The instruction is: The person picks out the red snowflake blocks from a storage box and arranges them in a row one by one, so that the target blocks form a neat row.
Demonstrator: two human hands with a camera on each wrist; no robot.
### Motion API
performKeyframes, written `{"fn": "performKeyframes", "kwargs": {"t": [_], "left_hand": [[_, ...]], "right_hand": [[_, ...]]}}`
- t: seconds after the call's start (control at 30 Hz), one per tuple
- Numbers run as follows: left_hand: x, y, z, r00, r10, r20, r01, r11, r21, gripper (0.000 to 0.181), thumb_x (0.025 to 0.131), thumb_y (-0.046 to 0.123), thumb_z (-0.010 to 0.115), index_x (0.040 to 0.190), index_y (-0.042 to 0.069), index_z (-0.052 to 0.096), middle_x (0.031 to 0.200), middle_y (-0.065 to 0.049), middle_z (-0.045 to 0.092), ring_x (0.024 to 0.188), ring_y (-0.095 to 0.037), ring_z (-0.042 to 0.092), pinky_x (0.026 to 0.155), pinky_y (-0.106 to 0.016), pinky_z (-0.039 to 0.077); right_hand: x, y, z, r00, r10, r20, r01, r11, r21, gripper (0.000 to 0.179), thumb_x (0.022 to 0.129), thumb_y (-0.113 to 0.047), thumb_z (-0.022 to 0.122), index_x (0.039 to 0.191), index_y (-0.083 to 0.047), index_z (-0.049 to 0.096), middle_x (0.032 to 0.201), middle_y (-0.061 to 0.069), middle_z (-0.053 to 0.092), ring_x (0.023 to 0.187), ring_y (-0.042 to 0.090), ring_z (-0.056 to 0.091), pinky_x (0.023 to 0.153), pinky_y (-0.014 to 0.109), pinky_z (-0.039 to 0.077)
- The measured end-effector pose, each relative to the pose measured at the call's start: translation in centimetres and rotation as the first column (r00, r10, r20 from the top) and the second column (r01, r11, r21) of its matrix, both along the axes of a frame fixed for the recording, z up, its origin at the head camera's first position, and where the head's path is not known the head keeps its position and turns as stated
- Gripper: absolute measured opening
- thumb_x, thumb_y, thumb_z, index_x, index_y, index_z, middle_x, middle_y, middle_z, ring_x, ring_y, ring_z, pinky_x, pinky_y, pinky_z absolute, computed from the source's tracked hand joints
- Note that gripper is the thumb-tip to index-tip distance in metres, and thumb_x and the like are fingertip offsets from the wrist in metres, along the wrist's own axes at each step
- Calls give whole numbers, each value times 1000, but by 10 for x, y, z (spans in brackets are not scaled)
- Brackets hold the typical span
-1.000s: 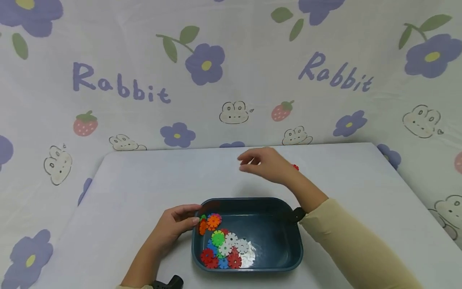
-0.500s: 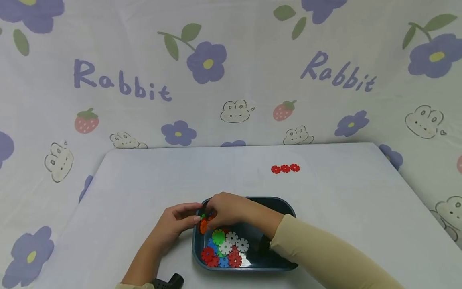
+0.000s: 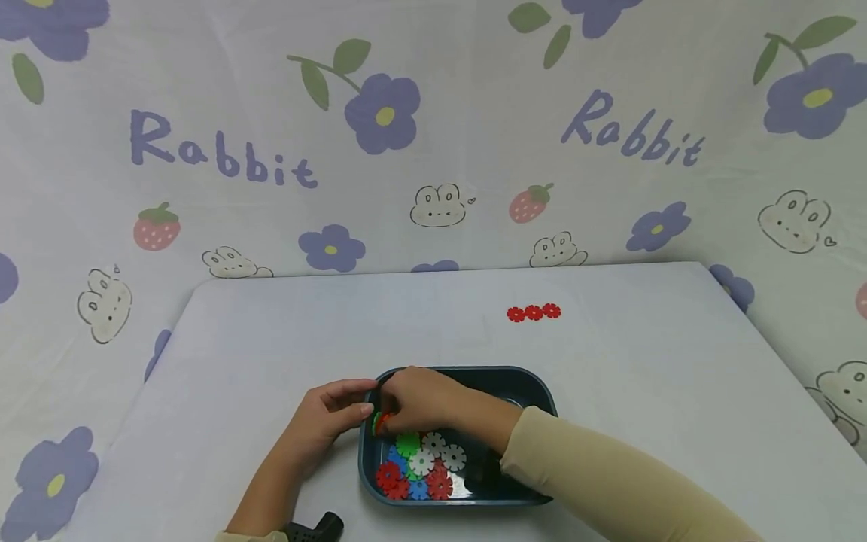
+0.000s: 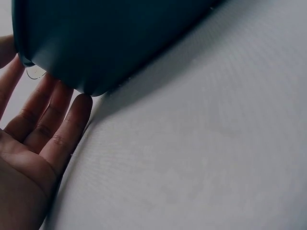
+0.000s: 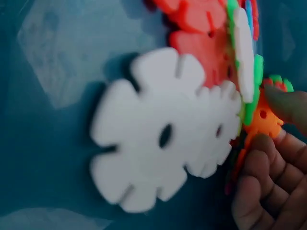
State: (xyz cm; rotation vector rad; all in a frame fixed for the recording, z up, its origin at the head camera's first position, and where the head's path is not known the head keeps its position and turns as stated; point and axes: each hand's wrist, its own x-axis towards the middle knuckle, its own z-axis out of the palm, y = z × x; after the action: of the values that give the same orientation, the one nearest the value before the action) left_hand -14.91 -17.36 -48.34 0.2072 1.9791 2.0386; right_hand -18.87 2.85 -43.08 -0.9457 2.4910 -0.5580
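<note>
In the head view, a dark teal tray (image 3: 557,444) holds several flower-shaped interlocking discs, among them a green disc (image 3: 408,444) and white discs (image 3: 421,461). My right hand (image 3: 423,399) reaches into its left end. There the thumb and fingers pinch an orange disc (image 5: 263,116), seen in the right wrist view; other discs partly hide behind them. My left hand (image 3: 325,421) rests at the tray's left end, thumb and index fingertip at the rim. In the left wrist view its extended fingers (image 4: 60,136) touch the outer wall (image 4: 86,48).
Three red discs (image 3: 533,312) lie in a row behind the tray on the white tabletop (image 3: 305,331). A patterned cloth (image 3: 474,135) hangs behind the table. A black wrist mount (image 3: 318,528) sits on my left wrist.
My right hand has come from the back of the table down into the tray's left end, uncovering the row of red discs. It now pinches an orange disc. My left hand stays put.
</note>
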Motion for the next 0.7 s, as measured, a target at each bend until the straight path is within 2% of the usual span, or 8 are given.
{"fn": "performKeyframes", "kwargs": {"t": [0.17, 0.4, 0.57, 0.7], "left_hand": [[-1, 0, 0, 1000, -4, -4, 4, 1000, -4, 41, 89, 13, 71, 127, 1, 63, 117, -8, 69, 106, -18, 67, 86, -33, 58], [-2, -1, 2, 1000, -17, -6, 17, 1000, 0, 43, 90, 12, 71, 129, -2, 60, 120, -13, 67, 107, -19, 66, 86, -31, 57], [-1, -1, 1, 1000, -15, 3, 15, 1000, 9, 43, 89, 12, 71, 129, -3, 60, 120, -13, 68, 106, -19, 67, 86, -32, 58], [0, -1, 0, 1000, -25, -6, 25, 1000, 16, 44, 90, 11, 70, 130, -4, 59, 120, -16, 67, 106, -18, 67, 86, -32, 58]], "right_hand": [[-2, 6, 4, 997, 35, 64, -34, 999, -25, 22, 85, -36, 77, 74, -20, 65, 66, -9, 61, 60, 6, 57, 55, 19, 50], [-3, 13, 4, 987, 114, 117, -107, 992, -70, 16, 89, -26, 71, 75, -21, 64, 68, -9, 60, 61, 5, 55, 56, 18, 49], [-3, 15, 2, 984, 103, 144, -88, 990, -112, 16, 89, -22, 66, 74, -20, 58, 65, -7, 57, 59, 7, 54, 53, 20, 45], [-5, 16, -2, 984, 93, 154, -71, 987, -142, 16, 87, -22, 67, 76, -20, 56, 67, -7, 57, 61, 8, 54, 54, 21, 46]]}}
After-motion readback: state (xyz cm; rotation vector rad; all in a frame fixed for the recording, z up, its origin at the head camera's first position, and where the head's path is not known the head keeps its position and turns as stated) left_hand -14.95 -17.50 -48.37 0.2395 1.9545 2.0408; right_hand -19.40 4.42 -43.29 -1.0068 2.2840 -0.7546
